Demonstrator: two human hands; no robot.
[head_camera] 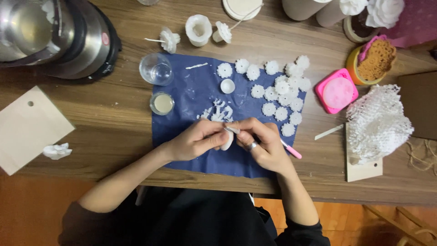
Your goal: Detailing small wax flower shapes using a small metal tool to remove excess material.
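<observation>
Holding white wax piece (227, 140) | left hand (196, 140); right hand (262, 142) pink-handled tool (287, 148)

At frame centre your left hand (198, 139) pinches a small white wax piece (226, 141) while your right hand (263, 142) works a pink-handled tool (291, 151) over the blue sheet (191, 91); white wax flowers (282, 86) cluster above.

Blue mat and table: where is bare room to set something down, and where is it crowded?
Free: the wood table between the pale board and the blue mat; the mat's near left corner. Crowded: white flowers fill the mat's right half.
</observation>
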